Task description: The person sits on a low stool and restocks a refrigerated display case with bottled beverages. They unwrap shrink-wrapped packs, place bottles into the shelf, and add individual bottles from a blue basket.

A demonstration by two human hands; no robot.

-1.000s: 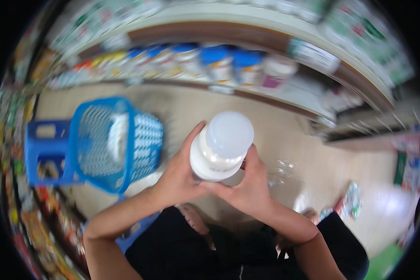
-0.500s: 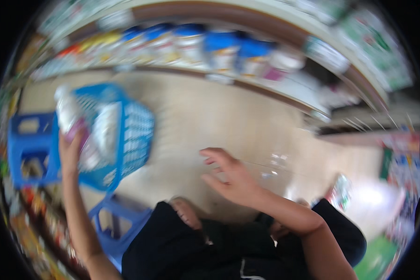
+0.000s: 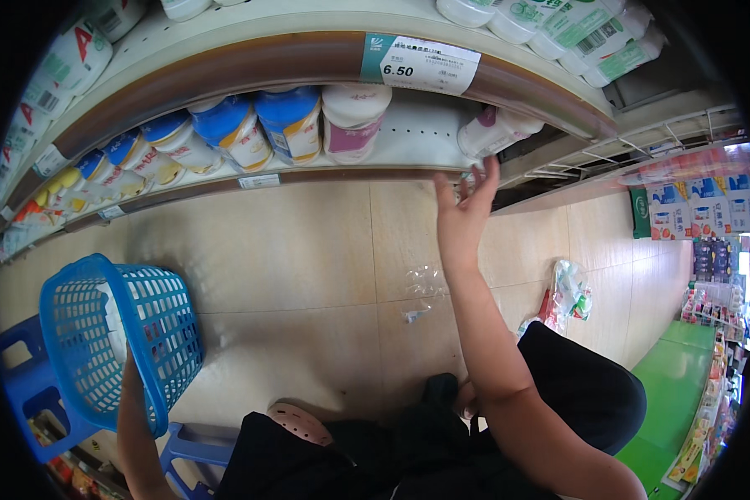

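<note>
My right hand (image 3: 468, 208) is raised at the low shelf (image 3: 421, 137), fingers spread and holding nothing. Its fingertips are just below a white bottle with a purple label (image 3: 490, 133) that leans at the shelf's right end; whether they touch it I cannot tell. On the left, my left hand (image 3: 131, 371) reaches into a blue plastic basket (image 3: 171, 312). A white item (image 3: 115, 321) shows inside the basket right at that hand. The fingers are hidden there, so their grip does not show.
White bottles with blue caps (image 3: 233, 129) and a purple-labelled white bottle (image 3: 354, 125) line the low shelf. Above hangs a brown-edged shelf (image 3: 308, 62) of more bottles. Blue stools (image 3: 37, 392) stand by the basket. A transparent plastic bag (image 3: 568, 292) lies on the floor.
My left hand has lowered the white and purple bottle into the basket. My right hand has moved up and right, toward the shelf. The view has shifted rightward.
</note>
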